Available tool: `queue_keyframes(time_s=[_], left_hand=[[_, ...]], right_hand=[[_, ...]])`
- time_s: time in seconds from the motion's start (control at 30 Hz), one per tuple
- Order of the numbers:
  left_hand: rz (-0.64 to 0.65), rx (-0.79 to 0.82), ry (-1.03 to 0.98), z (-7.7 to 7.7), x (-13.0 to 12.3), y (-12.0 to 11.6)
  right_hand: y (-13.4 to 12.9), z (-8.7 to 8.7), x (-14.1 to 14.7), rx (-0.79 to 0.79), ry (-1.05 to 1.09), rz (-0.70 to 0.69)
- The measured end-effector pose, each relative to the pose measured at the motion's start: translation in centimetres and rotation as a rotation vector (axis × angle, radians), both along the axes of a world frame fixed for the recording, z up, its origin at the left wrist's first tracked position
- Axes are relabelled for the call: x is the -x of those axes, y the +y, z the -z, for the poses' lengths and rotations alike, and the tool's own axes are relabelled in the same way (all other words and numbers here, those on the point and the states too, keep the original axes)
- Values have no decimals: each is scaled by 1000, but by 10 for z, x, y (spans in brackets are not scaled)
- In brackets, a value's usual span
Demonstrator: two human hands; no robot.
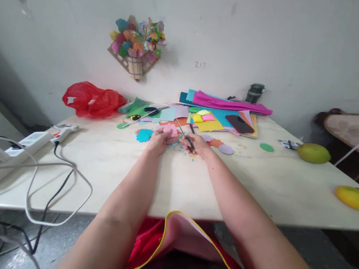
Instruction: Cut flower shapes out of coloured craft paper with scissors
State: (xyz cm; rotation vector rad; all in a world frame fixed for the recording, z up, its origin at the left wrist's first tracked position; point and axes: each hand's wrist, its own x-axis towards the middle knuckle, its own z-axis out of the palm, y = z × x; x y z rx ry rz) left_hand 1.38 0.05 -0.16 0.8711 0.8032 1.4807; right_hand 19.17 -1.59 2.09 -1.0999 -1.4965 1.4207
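Observation:
My left hand (pixel 161 140) pinches a pink paper flower (pixel 170 129) with a scalloped edge, just above the table. In my right hand (pixel 197 145) is a pair of scissors (pixel 189 141), its fingers through the handles. The blades point up and to the left, close to the pink flower. A blue scalloped paper piece (pixel 144 135) lies left of my left hand. To the right of my right hand are an orange paper flower (pixel 216 143) and a lavender paper oval (pixel 226 149). Small paper scraps (pixel 191 156) are strewn beneath my hands.
A second pair of scissors (pixel 152 110), coloured paper sheets (pixel 215 124), a phone (pixel 239 124) and a red plastic bag (pixel 92 100) lie toward the wall. Power strips (pixel 5 157) with tangled cables occupy the left side. Two mangoes (pixel 313 153) rest at the right.

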Motion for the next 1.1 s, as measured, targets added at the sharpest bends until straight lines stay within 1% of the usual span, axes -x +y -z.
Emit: queue_keyframes(time_s=[0.1,0.23,0.33,0.5,0.7,0.87,0.97,1.1], left_hand=[[14,10,29,-1,4,-1],[-35,42,41,-4,9,-3],[-53,31,23,-5,10,-4],[-31,8,3,-1,10,-1],[-21,-17,8,3,13,1],[-18,-45,-41,2,13,-1],[-27,-31,-44,2,13,0],[-22,2,5,1,13,1]], right_hand=[[2,3,-3,17,-5,-13],[3,6,-5,-4,-41,-25],[1,3,-4,-16,-70,-30],[-3,-2,-3,-21,-79,-52],[-3,-2,-6,-30,-83,-75],[-3,-2,-9,-45,-95,-101],[-4,-3,-9,-58,-106,-115],[-6,-5,-8,-58,-139,-123]])
